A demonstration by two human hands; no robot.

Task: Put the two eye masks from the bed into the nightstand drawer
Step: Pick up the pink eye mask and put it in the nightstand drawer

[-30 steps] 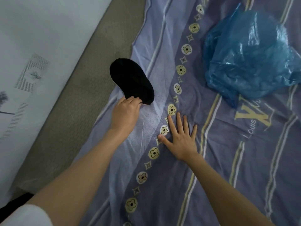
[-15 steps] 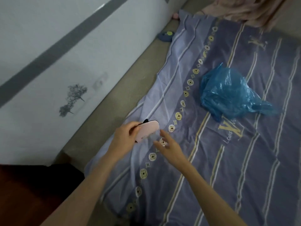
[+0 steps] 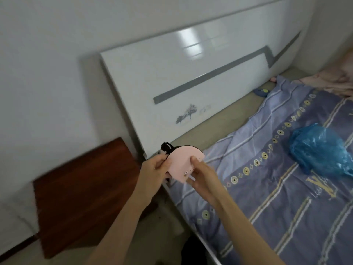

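Note:
I hold an eye mask (image 3: 184, 162) with both hands in the air over the bed's left edge. Its pink side faces me, and a black strap sticks out at its top left. My left hand (image 3: 154, 169) pinches its left end. My right hand (image 3: 200, 175) grips its right side with the thumb on the pink face. The dark brown wooden nightstand (image 3: 80, 192) stands to the left, below my hands; I see only its top, and its drawer is hidden. I cannot make out a second eye mask.
A crumpled blue plastic bag (image 3: 321, 148) lies on the purple striped bedsheet (image 3: 277, 197). The glossy white headboard (image 3: 191, 83) runs along the wall. Pink fabric (image 3: 338, 81) is bunched at the far right of the bed.
My left hand lifted the mask off the sheet and turned its pink side up. My right hand left the sheet and took hold of it. My view swung left to the nightstand.

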